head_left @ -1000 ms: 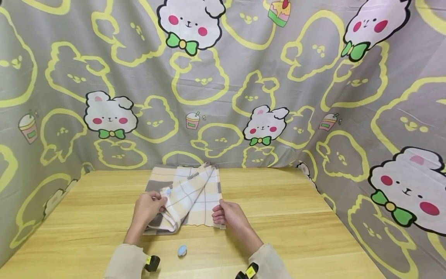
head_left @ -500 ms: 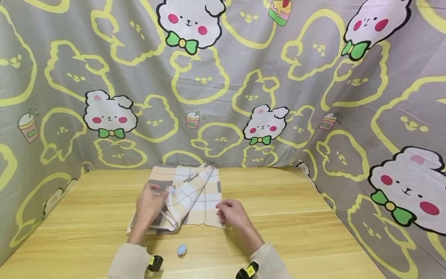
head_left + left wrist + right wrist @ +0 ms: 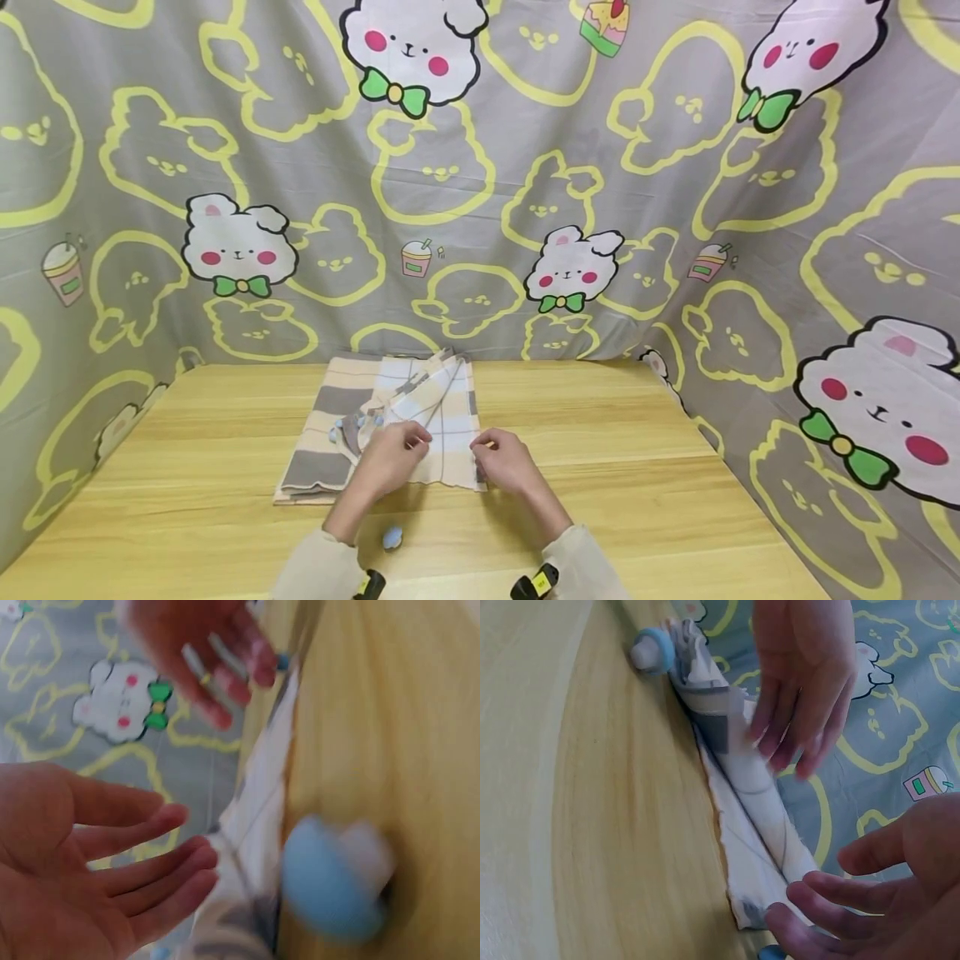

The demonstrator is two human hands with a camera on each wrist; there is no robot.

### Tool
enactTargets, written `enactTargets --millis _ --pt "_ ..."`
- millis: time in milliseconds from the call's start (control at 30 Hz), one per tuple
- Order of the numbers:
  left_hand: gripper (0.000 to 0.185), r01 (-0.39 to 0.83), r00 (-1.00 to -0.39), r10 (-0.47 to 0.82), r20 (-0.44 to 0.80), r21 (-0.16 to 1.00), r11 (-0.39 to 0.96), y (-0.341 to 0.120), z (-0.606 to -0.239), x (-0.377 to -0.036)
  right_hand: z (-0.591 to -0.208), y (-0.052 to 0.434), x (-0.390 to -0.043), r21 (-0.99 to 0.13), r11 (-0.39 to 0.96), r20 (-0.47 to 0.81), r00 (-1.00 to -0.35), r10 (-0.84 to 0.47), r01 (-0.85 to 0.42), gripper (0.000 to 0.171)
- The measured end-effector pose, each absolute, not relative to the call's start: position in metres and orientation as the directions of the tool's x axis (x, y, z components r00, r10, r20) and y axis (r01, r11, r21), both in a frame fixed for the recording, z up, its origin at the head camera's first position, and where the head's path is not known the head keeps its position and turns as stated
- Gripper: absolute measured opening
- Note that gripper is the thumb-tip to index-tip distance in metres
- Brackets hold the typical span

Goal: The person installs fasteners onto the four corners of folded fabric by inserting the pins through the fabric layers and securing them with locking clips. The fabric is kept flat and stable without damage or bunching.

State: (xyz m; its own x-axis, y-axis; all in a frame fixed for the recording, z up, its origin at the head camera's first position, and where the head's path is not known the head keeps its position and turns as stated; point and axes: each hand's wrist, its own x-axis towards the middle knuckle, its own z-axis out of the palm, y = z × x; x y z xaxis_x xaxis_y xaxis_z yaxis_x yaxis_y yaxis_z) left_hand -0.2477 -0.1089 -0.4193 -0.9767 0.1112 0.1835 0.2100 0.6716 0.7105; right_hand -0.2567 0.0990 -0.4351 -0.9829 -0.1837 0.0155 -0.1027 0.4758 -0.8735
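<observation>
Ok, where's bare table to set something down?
Bare table: between the plaid cloth and left curtain; between the right hand and right curtain. Crowded: the cloth beneath the left hand, and the near middle, around a loose blue piece.

The person wears pale beige, plain-looking sleeves, the left sleeve (image 3: 318, 571) and right sleeve (image 3: 583, 568) both loose, slightly creased and ending partway down the forearm. The left hand (image 3: 396, 457) and right hand (image 3: 507, 461) are bare. Beside each cuff sits a small, chunky black device, the left device (image 3: 372, 585) and right device (image 3: 536, 582) each bearing a bright yellow label; the right label has dark marks too small to read.
</observation>
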Motion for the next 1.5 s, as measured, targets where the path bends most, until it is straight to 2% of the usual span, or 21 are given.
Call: enactTargets --millis 133,333,667,867,967,1067,1233,1500 --pt "0.020 0.247 -0.965 0.238 0.111 0.686 0.685 -0.096 -0.426 -0.242 -0.436 0.100 -0.257 -0.863 0.497 -0.005 -0.982 -0.190 -0.092 0.023" --pt "0.033 0.292 -0.932 0.358 0.049 0.686 0.666 -0.088 -0.430 -0.237 -0.437 0.100 -0.257 -0.842 0.530 0.002 -0.982 -0.188 -0.103 0.022" --pt "0.033 0.303 -0.914 0.406 -0.013 0.643 0.703 -0.090 -0.431 -0.237 -0.436 0.099 -0.256 -0.759 0.629 0.061 -0.979 -0.193 -0.171 0.020" --pt "0.036 0.305 -0.909 0.417 -0.031 0.633 0.711 -0.090 -0.430 -0.237 -0.437 0.098 -0.254 -0.864 0.491 -0.014 -0.970 -0.245 -0.112 0.020" --pt "0.038 0.308 -0.909 0.415 -0.028 0.626 0.717 -0.089 -0.430 -0.237 -0.439 0.097 -0.254 -0.906 0.417 -0.042 -0.962 -0.269 -0.077 0.028" --pt "0.037 0.317 -0.908 0.419 -0.023 0.617 0.721 -0.089 -0.430 -0.237 -0.441 0.096 -0.254 -0.916 0.392 -0.040 -0.957 -0.286 -0.080 0.034" --pt "0.028 0.333 -0.904 0.428 -0.003 0.623 0.708 -0.088 -0.431 -0.236 -0.442 0.094 -0.255 -0.929 0.366 -0.054 -0.951 -0.303 -0.064 0.026" --pt "0.020 0.342 -0.915 0.399 0.057 0.632 0.696 -0.086 -0.435 -0.237 -0.441 0.089 -0.254 -0.984 0.173 -0.102 -0.939 -0.329 0.046 0.033"
